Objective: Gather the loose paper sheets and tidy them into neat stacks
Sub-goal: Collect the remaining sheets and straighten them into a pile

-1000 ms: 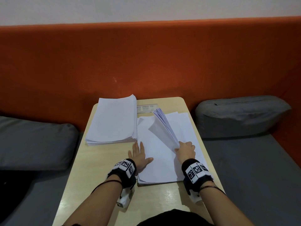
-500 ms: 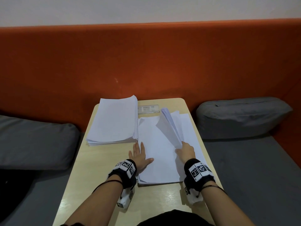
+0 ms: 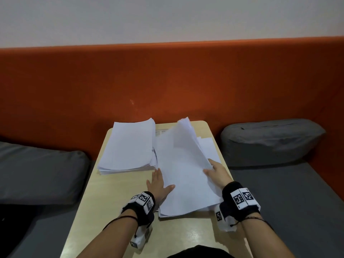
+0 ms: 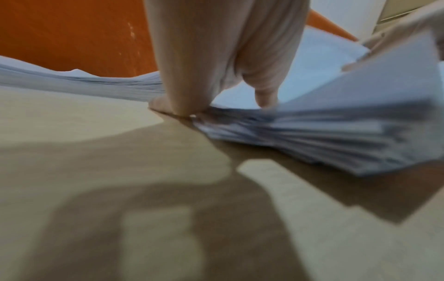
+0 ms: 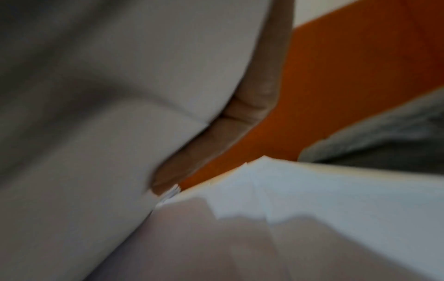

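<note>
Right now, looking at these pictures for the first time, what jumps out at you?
The right hand lifting a fanned sheaf of white sheets off the loose pile on the small wooden table. The left hand lies flat at that pile's left edge. Behind it sits a neater stack, against a vivid orange backrest.

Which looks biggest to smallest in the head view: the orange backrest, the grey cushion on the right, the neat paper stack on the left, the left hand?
1. Orange backrest
2. Grey cushion on the right
3. Neat white paper stack on the left
4. Left hand

Apparent size only; the hand is nearest the camera.
</note>
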Tool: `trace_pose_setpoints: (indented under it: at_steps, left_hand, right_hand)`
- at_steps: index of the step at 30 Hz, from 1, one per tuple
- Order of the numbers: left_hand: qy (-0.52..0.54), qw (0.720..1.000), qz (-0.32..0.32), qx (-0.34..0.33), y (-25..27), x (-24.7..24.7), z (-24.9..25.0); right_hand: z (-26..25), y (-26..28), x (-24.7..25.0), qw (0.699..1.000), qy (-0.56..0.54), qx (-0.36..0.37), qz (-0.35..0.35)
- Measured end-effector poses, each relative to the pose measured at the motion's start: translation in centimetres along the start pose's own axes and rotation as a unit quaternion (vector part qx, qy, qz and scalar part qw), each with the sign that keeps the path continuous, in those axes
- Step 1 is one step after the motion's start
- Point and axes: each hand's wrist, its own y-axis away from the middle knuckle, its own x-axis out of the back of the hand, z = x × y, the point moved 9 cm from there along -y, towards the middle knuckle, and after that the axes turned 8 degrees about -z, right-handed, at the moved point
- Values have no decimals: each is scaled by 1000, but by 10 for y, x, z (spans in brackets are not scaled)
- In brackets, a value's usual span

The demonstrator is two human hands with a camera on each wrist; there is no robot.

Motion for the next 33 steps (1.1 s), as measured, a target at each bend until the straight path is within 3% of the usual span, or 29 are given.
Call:
trace_pose_setpoints:
  at_steps: [2, 3, 6, 10, 15, 19, 22, 26, 29, 33]
  left_hand:
    - [217, 969, 39, -113, 10, 13, 20]
    - [281, 946, 87, -132, 18, 27, 24]
    - [349, 898, 184, -196, 45, 70, 65]
    - [326, 844, 306, -295, 82, 121, 122]
    - [255, 822, 375, -345, 103, 140, 147]
    - [246, 828, 390, -320, 101, 136, 129]
    - [203, 855, 367, -304, 92, 119, 119]
    - [173, 890, 336, -257, 75, 95, 100]
    - [157, 914, 296, -230, 64, 86, 90]
    - [187, 926, 259, -202, 56, 85, 84]
  right_hand:
    - [-25, 11, 16, 998, -20, 62, 8]
    - [-35, 18, 23, 996, -39, 85, 11]
    - [-63, 36, 40, 982, -133, 135, 20]
    - [-93, 45, 53, 960, -173, 205, 83]
    - [-106, 49, 55, 937, -220, 239, 126]
    - [-91, 42, 45, 941, -224, 224, 119]
    - [-62, 32, 33, 950, -236, 165, 122]
    - [-35, 25, 8, 966, -228, 96, 71]
    - [-29, 25, 10, 971, -204, 81, 98]
    - [-11, 13, 20, 984, -135, 26, 115]
